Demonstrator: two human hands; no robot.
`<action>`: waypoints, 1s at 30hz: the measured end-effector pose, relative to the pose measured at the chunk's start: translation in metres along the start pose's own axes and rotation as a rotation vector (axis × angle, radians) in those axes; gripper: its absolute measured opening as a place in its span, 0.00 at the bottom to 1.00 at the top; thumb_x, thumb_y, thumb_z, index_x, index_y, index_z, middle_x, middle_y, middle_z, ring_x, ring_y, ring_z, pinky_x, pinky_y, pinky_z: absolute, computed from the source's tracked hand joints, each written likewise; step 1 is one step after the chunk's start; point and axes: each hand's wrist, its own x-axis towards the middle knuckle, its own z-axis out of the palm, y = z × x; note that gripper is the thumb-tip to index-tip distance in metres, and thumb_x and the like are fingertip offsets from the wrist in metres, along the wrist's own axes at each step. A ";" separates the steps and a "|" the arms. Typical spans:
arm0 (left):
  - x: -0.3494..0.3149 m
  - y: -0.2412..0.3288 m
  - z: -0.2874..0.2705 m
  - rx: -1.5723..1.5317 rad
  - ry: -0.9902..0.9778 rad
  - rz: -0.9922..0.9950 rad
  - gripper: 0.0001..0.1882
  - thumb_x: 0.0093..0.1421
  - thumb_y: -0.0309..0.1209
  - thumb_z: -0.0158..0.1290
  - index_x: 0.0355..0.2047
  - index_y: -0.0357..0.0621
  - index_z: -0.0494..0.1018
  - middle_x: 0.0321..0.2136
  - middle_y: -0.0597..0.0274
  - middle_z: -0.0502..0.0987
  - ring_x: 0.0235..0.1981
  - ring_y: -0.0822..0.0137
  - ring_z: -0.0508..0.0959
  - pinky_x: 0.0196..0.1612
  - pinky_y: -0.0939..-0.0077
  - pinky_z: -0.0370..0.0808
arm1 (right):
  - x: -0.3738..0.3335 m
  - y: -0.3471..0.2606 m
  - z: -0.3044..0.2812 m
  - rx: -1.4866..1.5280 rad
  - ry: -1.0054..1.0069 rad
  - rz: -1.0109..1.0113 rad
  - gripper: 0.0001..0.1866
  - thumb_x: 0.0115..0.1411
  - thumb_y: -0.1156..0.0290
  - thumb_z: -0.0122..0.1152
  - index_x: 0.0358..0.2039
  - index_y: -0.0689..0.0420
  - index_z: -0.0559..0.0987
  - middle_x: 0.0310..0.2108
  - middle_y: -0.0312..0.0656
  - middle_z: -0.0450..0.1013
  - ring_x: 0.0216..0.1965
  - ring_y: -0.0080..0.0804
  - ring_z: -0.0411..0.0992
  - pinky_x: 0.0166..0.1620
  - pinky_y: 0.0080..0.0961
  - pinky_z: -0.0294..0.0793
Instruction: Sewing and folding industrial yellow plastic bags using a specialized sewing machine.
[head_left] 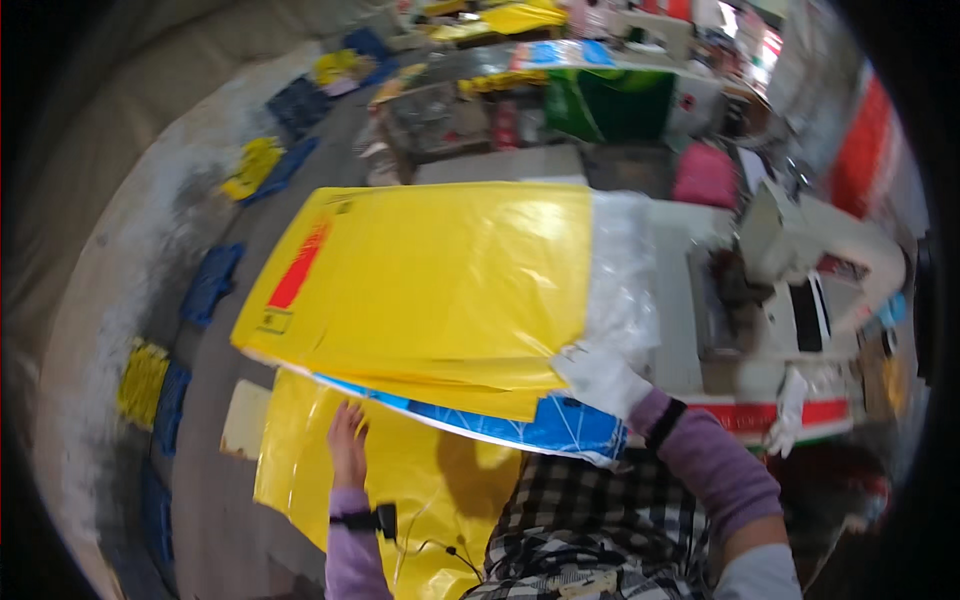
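A stack of large yellow plastic bags (440, 280) with a red printed strip lies across the white sewing table in front of me, its near edge hanging over. My right hand (600, 378), in a white glove, grips the near right corner of the top yellow bag. Beneath that edge a blue printed sheet (480, 421) shows. My left hand (347, 440), bare, has its fingers stretched up just below the near edge, apparently apart from it. Another yellow plastic sheet (400, 455) hangs below the table edge, by my lap.
At the right a white sewing machine (800, 240) stands on the table, with a white glove (789, 410) hanging at the front edge. Clear plastic (622, 270) lies along the bags' right side. Blue stools (212, 284) and yellow bundles (144, 385) line the left wall.
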 end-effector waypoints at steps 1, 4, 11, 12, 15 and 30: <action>0.030 0.000 0.004 -0.164 -0.007 -0.108 0.29 0.64 0.49 0.50 0.57 0.41 0.63 0.42 0.61 0.73 0.42 0.65 0.73 0.45 0.68 0.72 | -0.001 -0.003 -0.012 0.002 0.020 0.008 0.16 0.50 0.57 0.63 0.30 0.56 0.74 0.27 0.40 0.73 0.33 0.37 0.75 0.35 0.32 0.74; 0.069 0.030 0.016 -0.474 -0.050 -0.300 0.32 0.60 0.57 0.50 0.52 0.43 0.65 0.42 0.61 0.71 0.43 0.64 0.71 0.45 0.68 0.72 | -0.002 -0.011 -0.029 -0.034 0.052 -0.029 0.18 0.50 0.54 0.63 0.29 0.56 0.74 0.26 0.40 0.73 0.32 0.37 0.75 0.33 0.31 0.74; 0.056 0.023 0.084 0.023 0.128 0.070 0.13 0.59 0.27 0.52 0.43 0.35 0.70 0.33 0.59 0.76 0.30 0.67 0.77 0.32 0.76 0.74 | -0.059 -0.013 -0.041 -0.015 0.219 -0.050 0.04 0.45 0.72 0.56 0.24 0.53 0.72 0.20 0.36 0.68 0.25 0.32 0.71 0.29 0.27 0.71; 0.047 0.010 0.067 0.008 0.111 0.113 0.11 0.60 0.25 0.51 0.42 0.34 0.70 0.35 0.59 0.76 0.33 0.68 0.77 0.32 0.75 0.75 | -0.073 -0.016 -0.044 0.048 0.223 -0.032 0.04 0.45 0.72 0.56 0.25 0.53 0.73 0.20 0.35 0.68 0.25 0.31 0.70 0.28 0.27 0.71; -0.010 -0.032 0.068 0.033 0.156 0.065 0.12 0.62 0.28 0.53 0.44 0.37 0.69 0.38 0.61 0.76 0.34 0.70 0.77 0.33 0.76 0.76 | -0.132 -0.014 -0.023 0.049 0.094 0.141 0.12 0.45 0.71 0.58 0.33 0.53 0.76 0.27 0.36 0.70 0.32 0.33 0.72 0.34 0.27 0.73; 0.088 -0.011 0.027 0.044 -0.024 -0.157 0.08 0.59 0.31 0.54 0.37 0.42 0.73 0.27 0.64 0.77 0.24 0.71 0.78 0.22 0.76 0.73 | -0.100 -0.051 0.016 -0.085 0.138 0.258 0.24 0.51 0.70 0.53 0.51 0.43 0.76 0.56 0.41 0.68 0.58 0.46 0.63 0.60 0.55 0.53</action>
